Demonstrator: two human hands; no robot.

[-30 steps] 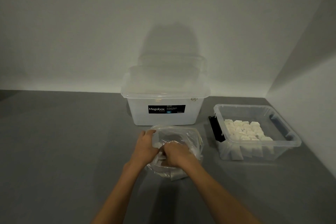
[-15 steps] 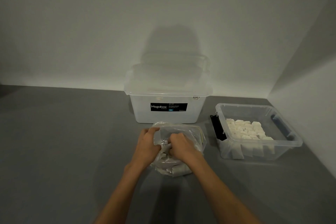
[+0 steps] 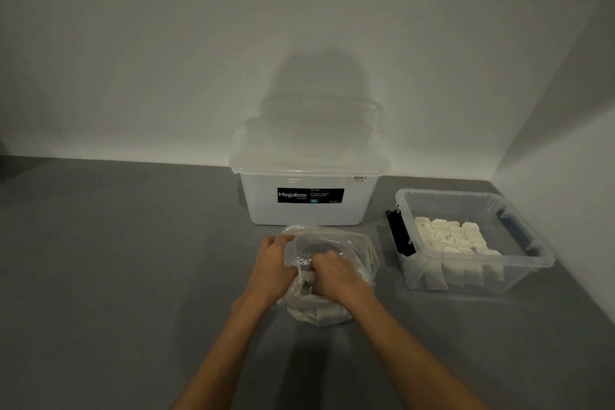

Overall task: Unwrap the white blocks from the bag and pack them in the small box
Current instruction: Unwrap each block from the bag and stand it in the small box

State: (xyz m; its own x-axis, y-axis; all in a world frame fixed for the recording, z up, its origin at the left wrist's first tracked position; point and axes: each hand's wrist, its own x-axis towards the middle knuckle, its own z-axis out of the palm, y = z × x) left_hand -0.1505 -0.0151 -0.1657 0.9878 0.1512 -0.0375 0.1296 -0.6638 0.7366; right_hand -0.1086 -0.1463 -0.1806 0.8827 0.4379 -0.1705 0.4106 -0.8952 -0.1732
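**Reaching into the bag, the box off to my right**

My left hand [image 3: 273, 263] gripped the left rim of the clear plastic bag [image 3: 352, 243] and held its mouth open. My right hand [image 3: 332, 273] was down inside it, fingers curled among the white blocks [image 3: 329, 314]. I could not tell whether they had closed on one, because my knuckles and the film hid the tips. The bag sat on the grey table [image 3: 133, 260] just in front of the Megabox storage bin [image 3: 306, 210]. The small box [image 3: 539, 256] stood apart to my right, already holding rows of packed blocks [image 3: 449, 236]. I judged three risks. The thin film could cling to my wrist and lift with it, spilling loose blocks. A block pinched through its wrap could slip. Anything dropped on the way across would land on the table.
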